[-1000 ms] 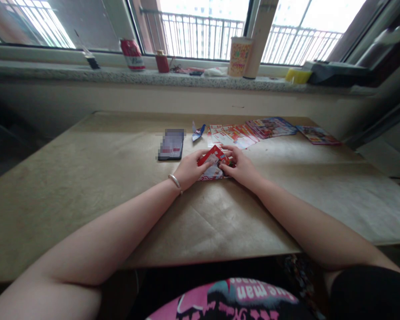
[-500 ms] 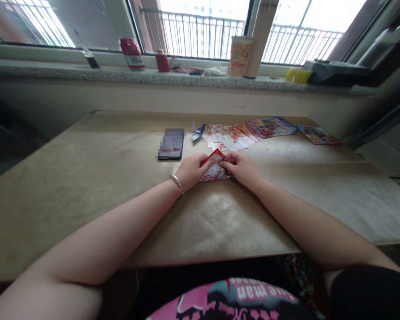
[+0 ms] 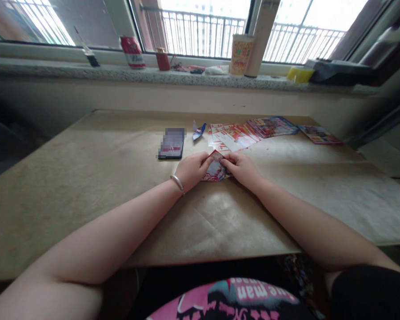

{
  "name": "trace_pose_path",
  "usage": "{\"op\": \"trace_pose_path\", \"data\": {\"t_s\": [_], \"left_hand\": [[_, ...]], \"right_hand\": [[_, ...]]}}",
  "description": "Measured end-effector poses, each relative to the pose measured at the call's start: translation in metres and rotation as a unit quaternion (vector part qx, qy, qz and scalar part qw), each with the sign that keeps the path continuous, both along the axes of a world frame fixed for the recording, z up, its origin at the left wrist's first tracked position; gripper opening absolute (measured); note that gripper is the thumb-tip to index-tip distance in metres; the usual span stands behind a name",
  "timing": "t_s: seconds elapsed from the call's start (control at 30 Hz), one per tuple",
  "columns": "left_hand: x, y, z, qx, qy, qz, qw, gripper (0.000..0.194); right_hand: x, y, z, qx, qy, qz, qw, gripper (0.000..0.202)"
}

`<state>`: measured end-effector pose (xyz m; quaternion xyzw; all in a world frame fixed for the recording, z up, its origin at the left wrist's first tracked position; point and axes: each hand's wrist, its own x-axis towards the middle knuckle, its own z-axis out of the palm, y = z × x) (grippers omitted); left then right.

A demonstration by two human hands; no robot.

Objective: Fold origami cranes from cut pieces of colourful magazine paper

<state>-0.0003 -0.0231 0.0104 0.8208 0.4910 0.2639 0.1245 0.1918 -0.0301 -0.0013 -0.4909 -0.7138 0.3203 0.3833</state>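
Observation:
A folded sheet of printed paper [image 3: 215, 171], red and white with a pointed top, is held low over the table between both hands. My left hand [image 3: 194, 168] pinches its left side with thumb and fingers; a silver bangle circles that wrist. On the right side, my right hand [image 3: 242, 168] grips the paper the same way, thumb on top. The fingers beneath the paper are hidden. Beyond the hands stands a small folded paper shape [image 3: 199, 131] in blue and white. A dark phone [image 3: 172, 143] lies to the left of it.
Printed leaflets [image 3: 236, 136] fan out behind my right hand, with more colourful sheets [image 3: 275, 126] and a separate stack [image 3: 320, 134] farther right. Along the stone windowsill [image 3: 106, 74] stand a red-and-white can [image 3: 132, 52], a red container [image 3: 162, 60], a patterned cup [image 3: 241, 55] and a yellow object [image 3: 300, 74].
The paper's top has altered: the broad red area at its point has shrunk to a thin edge, with more of the pale print showing. Both thumbs have shifted slightly; the hands stay in place.

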Motion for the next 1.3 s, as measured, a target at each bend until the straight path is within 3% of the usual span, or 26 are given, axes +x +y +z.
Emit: {"op": "trace_pose_path", "data": {"t_s": [0.17,0.43,0.73,0.9,1.0,1.17,1.23,1.3], "left_hand": [[0.001,-0.001,0.0,0.015,0.037,0.007,0.999,0.042],[0.002,-0.006,0.004,0.03,0.073,0.002,0.997,0.044],[0.002,-0.008,0.007,0.02,0.103,0.001,0.995,0.05],[0.0,-0.009,0.004,-0.001,0.021,-0.014,1.0,0.04],[-0.003,-0.006,0.001,-0.002,-0.034,-0.043,0.998,0.053],[-0.006,0.003,-0.004,-0.01,-0.082,-0.075,0.994,0.047],[-0.008,0.006,-0.005,-0.021,-0.104,-0.063,0.992,0.043],[-0.009,0.008,-0.006,-0.038,-0.12,-0.037,0.991,0.042]], "right_hand": [[-0.002,-0.002,0.0,0.003,0.047,-0.001,0.999,0.027],[-0.002,-0.005,0.002,0.015,0.041,-0.037,0.998,0.024],[-0.005,-0.008,0.001,0.031,0.025,-0.014,0.999,0.024],[0.002,-0.002,-0.001,0.095,0.015,-0.046,0.994,0.019],[0.009,0.003,-0.003,0.119,-0.007,-0.047,0.992,0.022],[0.016,0.008,-0.007,0.157,-0.055,-0.023,0.986,0.048],[0.017,0.007,-0.007,0.197,-0.067,-0.012,0.978,0.061],[0.019,0.007,-0.004,0.238,-0.095,-0.009,0.967,0.058]]}}
